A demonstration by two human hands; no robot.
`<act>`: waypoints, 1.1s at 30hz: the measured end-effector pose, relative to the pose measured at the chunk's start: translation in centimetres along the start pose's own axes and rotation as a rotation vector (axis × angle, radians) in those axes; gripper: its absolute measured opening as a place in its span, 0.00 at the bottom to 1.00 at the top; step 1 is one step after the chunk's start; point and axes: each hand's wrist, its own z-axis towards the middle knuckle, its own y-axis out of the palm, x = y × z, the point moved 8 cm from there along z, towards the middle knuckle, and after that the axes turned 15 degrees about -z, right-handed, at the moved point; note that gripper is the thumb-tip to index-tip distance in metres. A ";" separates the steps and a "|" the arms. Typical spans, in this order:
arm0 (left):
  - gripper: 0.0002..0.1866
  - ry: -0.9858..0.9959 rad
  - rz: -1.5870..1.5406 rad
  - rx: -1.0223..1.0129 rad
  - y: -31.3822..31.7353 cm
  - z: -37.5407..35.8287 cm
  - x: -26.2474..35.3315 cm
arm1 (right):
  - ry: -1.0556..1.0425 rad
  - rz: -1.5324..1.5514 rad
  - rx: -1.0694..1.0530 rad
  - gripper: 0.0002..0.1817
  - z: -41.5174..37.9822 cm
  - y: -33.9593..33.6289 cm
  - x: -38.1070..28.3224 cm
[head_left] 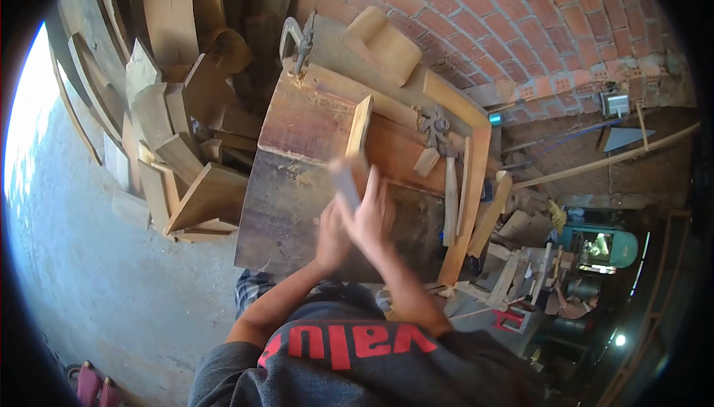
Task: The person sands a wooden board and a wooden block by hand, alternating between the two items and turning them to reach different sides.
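Over the front of the dark workbench (286,217), a short wooden block (346,188), smeared by motion, stands tilted in my grip. My right hand (370,217) is closed around it, thumb and fingers along its side. Pressed close on the left, my left hand (332,240) has its fingers curled at the lower end of the same block; they are partly hidden and blurred. Just beyond the hands, a pale wooden strip (359,126) lies against a reddish board (309,115) on the bench top.
A metal clamp (303,50) grips the bench's far left corner. Tools and a mallet-like handle (451,195) lie at the right, beside a long angled wooden frame (476,176). Cut boards (208,199) are piled left. Behind stands a brick wall (476,13); a person (573,304) is at far right.
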 end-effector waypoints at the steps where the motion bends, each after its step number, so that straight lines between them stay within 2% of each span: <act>1: 0.38 -0.094 -0.036 -0.056 0.2 -0.1 -1.0 | 0.068 0.016 -0.163 0.50 -1.4 0.2 -0.3; 2: 0.38 -0.096 -0.037 -0.046 0.0 0.2 -1.3 | 0.059 0.014 -0.167 0.50 -0.3 0.8 0.0; 4: 0.38 0.058 0.085 -0.004 -0.3 0.0 -0.5 | 0.001 -0.063 0.082 0.50 3.9 0.7 0.8; 6: 0.38 0.048 0.073 0.024 -0.6 0.3 0.0 | 0.055 0.033 0.160 0.47 11.1 0.9 2.0; 8: 0.37 -0.004 0.035 0.004 -0.5 0.1 0.1 | 0.131 0.050 0.057 0.45 17.5 1.1 3.5; 11: 0.39 -0.008 0.044 -0.018 -0.2 -0.5 0.5 | 0.205 -0.031 -0.050 0.44 18.3 0.5 4.3; 13: 0.38 0.024 0.075 0.004 0.0 -0.2 0.1 | 0.166 0.058 0.096 0.46 11.1 1.1 3.8; 14: 0.38 0.040 0.060 0.001 0.1 -0.1 0.3 | 0.165 0.028 -0.017 0.48 7.0 0.2 2.6; 16: 0.40 0.051 0.042 -0.002 0.2 0.4 0.3 | 0.041 -0.014 -0.039 0.50 -0.1 0.5 1.6; 17: 0.40 0.054 0.038 0.007 0.1 0.7 0.1 | 0.097 -0.039 -0.188 0.50 -1.3 0.7 1.3; 18: 0.40 0.060 0.066 0.003 0.1 0.6 -0.1 | 0.092 -0.041 -0.194 0.50 0.0 1.3 1.7; 20: 0.41 0.054 0.128 -0.006 0.3 -0.3 -0.4 | 0.056 -0.063 0.044 0.50 5.3 1.0 3.3; 22: 0.42 0.030 0.139 -0.002 0.3 0.0 -0.4 | 0.147 0.021 0.131 0.48 13.5 1.1 5.2; 24: 0.43 -0.009 0.084 -0.003 0.6 -0.4 -0.5 | 0.228 0.052 -0.086 0.45 20.0 0.5 5.8; 25: 0.43 -0.014 0.081 -0.004 0.8 -0.4 -0.5 | 0.235 0.062 -0.091 0.45 19.0 1.0 6.0; 27: 0.42 0.001 0.107 -0.013 0.7 -0.6 -0.4 | 0.139 0.019 0.069 0.45 16.9 0.4 5.0; 28: 0.41 0.007 0.121 -0.014 0.8 -0.4 -0.3 | 0.140 0.080 0.036 0.45 13.0 -0.1 3.7; 30: 0.40 -0.007 0.049 -0.034 0.9 -0.5 -0.4 | -0.038 -0.159 0.040 0.46 4.9 -0.3 1.3; 31: 0.39 -0.018 -0.012 -0.043 1.0 -0.3 -0.6 | -0.080 -0.129 -0.065 0.48 1.4 -0.2 0.3; 32: 0.39 -0.016 -0.020 -0.040 1.0 -0.1 -0.8 | -0.120 -0.130 -0.168 0.50 -0.9 0.0 -0.6; 33: 0.39 -0.026 -0.034 -0.047 1.1 -0.1 -1.2 | -0.140 -0.118 -0.100 0.49 -0.1 -0.3 -0.5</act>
